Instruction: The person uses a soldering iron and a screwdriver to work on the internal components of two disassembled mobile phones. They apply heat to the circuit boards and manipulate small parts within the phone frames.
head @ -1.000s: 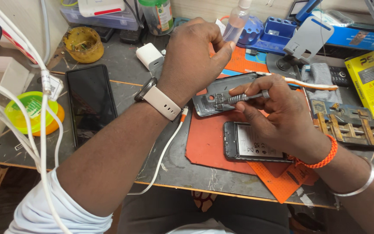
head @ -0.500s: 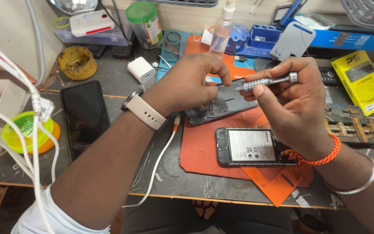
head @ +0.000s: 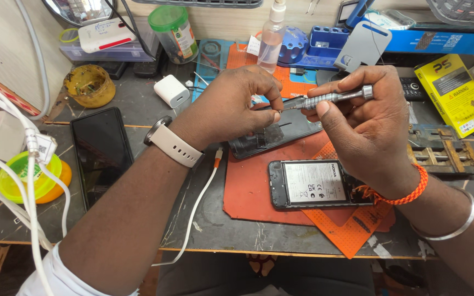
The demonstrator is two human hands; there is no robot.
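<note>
My right hand (head: 366,118) grips a silver precision screwdriver (head: 330,98), held level above the bench with its tip pointing left. My left hand (head: 231,107), with a pale watch on the wrist, pinches at the screwdriver's tip with thumb and forefinger; whether a screw sits there is too small to tell. Below the hands lies a dark phone back cover (head: 272,137). An opened phone (head: 311,183), battery side up, rests on the red-orange mat (head: 248,192) in front of my right wrist.
A black phone (head: 101,153) lies screen up at left, beside a white charger block (head: 172,91), a white cable (head: 193,211) and yellow-green tape rolls (head: 26,178). A yellow box (head: 456,93), a wooden jig (head: 440,156), a spray bottle (head: 271,35) and blue tool holders (head: 325,41) crowd the back.
Both hands lifted off the back cover. The screwdriver rose from the cover to mid-air, and my left fingers came to its tip. The view shifted, so the bench sits lower in frame.
</note>
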